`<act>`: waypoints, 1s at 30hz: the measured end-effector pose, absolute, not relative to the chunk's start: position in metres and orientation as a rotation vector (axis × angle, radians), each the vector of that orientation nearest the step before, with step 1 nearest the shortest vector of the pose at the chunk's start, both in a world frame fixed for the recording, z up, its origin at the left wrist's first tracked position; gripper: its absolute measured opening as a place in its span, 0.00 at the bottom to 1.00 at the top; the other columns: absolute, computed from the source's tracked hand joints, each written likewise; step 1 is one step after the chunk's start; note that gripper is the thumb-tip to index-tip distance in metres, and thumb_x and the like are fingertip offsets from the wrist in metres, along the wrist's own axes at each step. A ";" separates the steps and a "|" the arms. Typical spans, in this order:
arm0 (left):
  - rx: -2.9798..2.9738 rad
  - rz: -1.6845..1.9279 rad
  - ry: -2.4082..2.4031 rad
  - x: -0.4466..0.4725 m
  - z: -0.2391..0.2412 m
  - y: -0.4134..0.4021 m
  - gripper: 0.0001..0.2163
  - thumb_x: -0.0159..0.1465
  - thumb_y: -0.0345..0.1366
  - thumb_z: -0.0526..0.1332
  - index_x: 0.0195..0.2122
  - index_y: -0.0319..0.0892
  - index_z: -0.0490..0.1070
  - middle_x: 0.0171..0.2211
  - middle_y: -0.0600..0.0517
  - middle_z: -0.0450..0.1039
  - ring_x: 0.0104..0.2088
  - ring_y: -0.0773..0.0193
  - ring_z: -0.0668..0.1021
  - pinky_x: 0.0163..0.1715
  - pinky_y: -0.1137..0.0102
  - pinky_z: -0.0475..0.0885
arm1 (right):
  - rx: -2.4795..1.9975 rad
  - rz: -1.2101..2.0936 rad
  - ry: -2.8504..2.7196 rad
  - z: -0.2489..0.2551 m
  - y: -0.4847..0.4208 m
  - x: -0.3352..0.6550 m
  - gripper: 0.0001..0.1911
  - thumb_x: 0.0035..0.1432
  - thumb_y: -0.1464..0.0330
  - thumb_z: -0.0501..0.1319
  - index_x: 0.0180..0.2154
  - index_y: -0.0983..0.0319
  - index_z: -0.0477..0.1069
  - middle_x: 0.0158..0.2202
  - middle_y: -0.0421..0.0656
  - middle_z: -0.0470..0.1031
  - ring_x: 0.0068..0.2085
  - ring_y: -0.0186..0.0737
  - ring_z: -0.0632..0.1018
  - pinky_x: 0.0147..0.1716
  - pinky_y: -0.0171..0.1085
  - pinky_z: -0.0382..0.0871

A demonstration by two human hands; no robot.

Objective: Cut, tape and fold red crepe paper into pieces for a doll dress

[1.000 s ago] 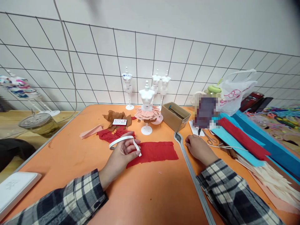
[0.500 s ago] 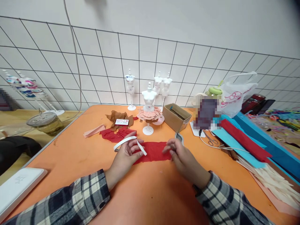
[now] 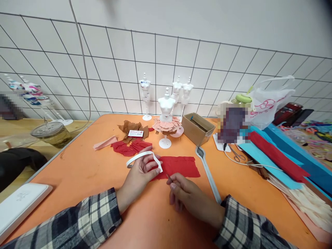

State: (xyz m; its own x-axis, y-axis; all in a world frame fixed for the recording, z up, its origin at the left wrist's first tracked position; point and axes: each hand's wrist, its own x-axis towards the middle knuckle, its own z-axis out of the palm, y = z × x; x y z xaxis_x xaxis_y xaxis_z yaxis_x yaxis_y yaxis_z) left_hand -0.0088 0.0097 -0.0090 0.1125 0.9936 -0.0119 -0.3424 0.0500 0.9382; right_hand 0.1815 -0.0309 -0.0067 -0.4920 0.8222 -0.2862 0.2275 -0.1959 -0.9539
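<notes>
My left hand (image 3: 141, 176) is closed around a roll of white tape (image 3: 140, 157), whose loose end hangs by the thumb. Lower and to the right, my right hand (image 3: 183, 192) pinches a thin, dark, pointed sliver (image 3: 169, 178), too small to name surely. Beyond both hands, a flat strip of red crepe paper (image 3: 181, 166) lies on the orange table (image 3: 145, 221), its left end partly hidden by my left hand. Behind it stands a small white dress form (image 3: 166, 107) with a ruffled pink paper skirt (image 3: 166, 125).
Gathered red paper (image 3: 129, 148) and crumpled brown paper (image 3: 124, 128) lie left of the dress form. A cardboard box (image 3: 198, 129) stands right. A long grey strip with a rounded end (image 3: 209, 174) passes beneath my right forearm. Scissors (image 3: 237, 155) and coloured papers (image 3: 280, 152) lie farther right.
My right hand has moved left and toward me, off the red crepe paper's right end, and now pinches the thin sliver. The grey strip shows more. My left hand keeps the tape roll.
</notes>
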 end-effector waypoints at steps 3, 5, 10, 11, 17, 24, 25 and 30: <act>0.974 1.268 0.896 -0.005 -0.006 0.006 0.26 0.50 0.27 0.70 0.47 0.46 0.62 0.44 0.53 0.71 0.43 0.67 0.77 0.39 0.74 0.75 | -1.211 1.730 -1.644 -0.007 -0.032 0.178 0.10 0.67 0.59 0.49 0.39 0.58 0.57 0.25 0.35 0.71 0.16 0.28 0.67 0.15 0.26 0.57; 0.977 1.283 0.906 -0.001 -0.004 0.002 0.26 0.50 0.27 0.70 0.48 0.46 0.62 0.47 0.51 0.70 0.48 0.63 0.76 0.41 0.72 0.75 | -1.206 1.680 -1.701 -0.008 -0.034 0.176 0.10 0.68 0.59 0.48 0.41 0.58 0.57 0.24 0.34 0.72 0.15 0.27 0.67 0.13 0.26 0.56; 0.967 1.291 0.916 0.005 -0.002 -0.005 0.27 0.51 0.28 0.69 0.49 0.47 0.60 0.52 0.48 0.68 0.56 0.54 0.72 0.43 0.67 0.75 | -1.148 1.692 -1.702 -0.012 -0.037 0.174 0.10 0.69 0.58 0.45 0.43 0.57 0.55 0.27 0.36 0.75 0.16 0.27 0.69 0.14 0.25 0.58; 0.970 1.287 0.913 0.006 -0.002 -0.006 0.27 0.52 0.28 0.69 0.49 0.47 0.60 0.52 0.48 0.68 0.56 0.54 0.72 0.44 0.66 0.75 | -1.143 1.693 -1.706 -0.011 -0.038 0.174 0.10 0.69 0.58 0.45 0.43 0.57 0.55 0.27 0.36 0.75 0.15 0.27 0.69 0.13 0.25 0.58; 0.966 1.275 0.895 0.009 -0.002 -0.013 0.33 0.53 0.28 0.68 0.57 0.52 0.56 0.54 0.49 0.65 0.56 0.54 0.73 0.45 0.67 0.75 | -1.159 1.682 -1.766 -0.008 -0.038 0.176 0.11 0.69 0.57 0.45 0.42 0.58 0.55 0.25 0.35 0.73 0.15 0.28 0.67 0.13 0.26 0.58; 0.983 1.268 0.905 0.010 0.001 -0.015 0.39 0.53 0.28 0.68 0.62 0.55 0.52 0.56 0.47 0.64 0.55 0.54 0.73 0.44 0.66 0.76 | -1.194 1.518 -1.864 -0.009 -0.038 0.176 0.09 0.70 0.60 0.46 0.41 0.58 0.57 0.22 0.32 0.69 0.16 0.29 0.66 0.17 0.28 0.58; 0.985 1.269 0.912 0.010 0.001 -0.015 0.39 0.53 0.28 0.68 0.62 0.56 0.51 0.56 0.47 0.63 0.56 0.53 0.73 0.43 0.67 0.77 | -1.203 1.462 -1.893 -0.009 -0.038 0.177 0.08 0.70 0.61 0.46 0.41 0.58 0.57 0.22 0.32 0.69 0.17 0.29 0.67 0.19 0.29 0.58; 0.973 1.276 0.911 0.010 -0.001 -0.017 0.40 0.54 0.28 0.68 0.63 0.58 0.50 0.58 0.47 0.61 0.57 0.52 0.72 0.41 0.68 0.78 | -1.270 1.245 -2.016 -0.008 -0.037 0.177 0.06 0.68 0.63 0.50 0.41 0.58 0.58 0.23 0.35 0.71 0.26 0.33 0.73 0.27 0.31 0.59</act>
